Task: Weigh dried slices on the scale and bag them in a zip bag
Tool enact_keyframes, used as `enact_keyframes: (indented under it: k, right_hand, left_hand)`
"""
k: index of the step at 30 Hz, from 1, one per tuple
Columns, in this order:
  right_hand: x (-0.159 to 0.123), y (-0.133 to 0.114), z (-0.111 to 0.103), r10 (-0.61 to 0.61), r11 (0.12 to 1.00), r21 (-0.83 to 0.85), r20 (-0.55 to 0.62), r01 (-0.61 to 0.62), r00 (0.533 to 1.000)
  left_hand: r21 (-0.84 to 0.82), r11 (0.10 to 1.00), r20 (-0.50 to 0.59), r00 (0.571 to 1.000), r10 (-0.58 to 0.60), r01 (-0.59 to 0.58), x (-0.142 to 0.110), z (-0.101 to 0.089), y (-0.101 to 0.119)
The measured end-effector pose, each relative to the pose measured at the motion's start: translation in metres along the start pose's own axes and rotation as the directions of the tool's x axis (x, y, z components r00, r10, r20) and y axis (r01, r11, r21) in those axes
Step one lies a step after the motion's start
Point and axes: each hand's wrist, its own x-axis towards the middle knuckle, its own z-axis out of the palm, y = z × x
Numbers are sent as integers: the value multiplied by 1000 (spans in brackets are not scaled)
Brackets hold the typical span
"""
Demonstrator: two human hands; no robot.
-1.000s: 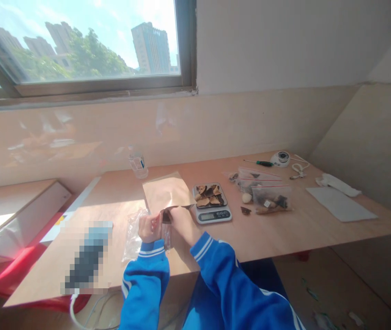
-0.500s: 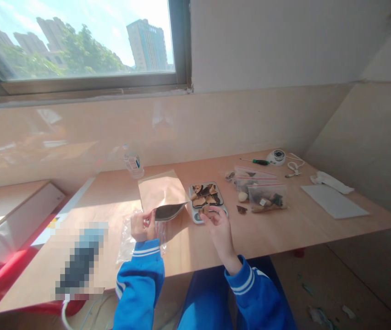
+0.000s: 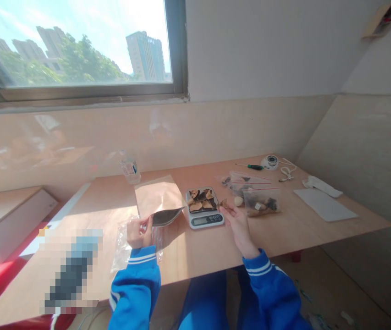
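Note:
My left hand (image 3: 139, 232) is closed on the open mouth of a brown kraft pouch (image 3: 157, 200) that lies on the wooden table (image 3: 198, 247). Under that hand lies a clear plastic bag (image 3: 123, 245). My right hand (image 3: 236, 219) reaches just right of a small digital scale (image 3: 205, 220), whose pan carries several dried brown pieces (image 3: 201, 200). Its fingers pinch one brown piece (image 3: 223, 203) beside the scale. Clear zip bags (image 3: 261, 200) with dried pieces lie right of that hand.
A small water bottle (image 3: 129, 167) stands at the wall. At the far right lie a screwdriver (image 3: 250, 166), a round white device (image 3: 270, 161), a cable and a white sheet (image 3: 325, 205). A blurred dark object (image 3: 69, 275) rests on the left, near the table's front edge.
My right hand left the pouch mouth, passed the scale and now holds a brown piece to the scale's right. The left hand keeps the pouch open.

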Motion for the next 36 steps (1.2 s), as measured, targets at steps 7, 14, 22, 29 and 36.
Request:
enact_keyframes:
  k: [7, 14, 22, 29, 36]
  right_hand:
    - [43, 11, -15, -258, 926, -300, -52, 231, 965]
    - [66, 13, -17, -507, 599, -683, 81, 419, 858]
    - [49, 12, 11, -442, 712, -464, 287, 527, 850]
    - [49, 17, 2, -522, 467, -669, 320, 578, 791]
    - [51, 5, -21, -609, 403, -770, 177, 494, 773]
  left_hand:
    - [-13, 998, -2, 998, -64, 64, 2, -3, 19]
    - [0, 998, 0, 998, -61, 61, 5, -5, 23]
    - [-3, 999, -18, 999, 35, -35, 7, -2, 13]
    - [-20, 996, -18, 996, 89, -90, 7, -3, 13]
    - [-18, 999, 5, 999, 47, -47, 4, -1, 8]
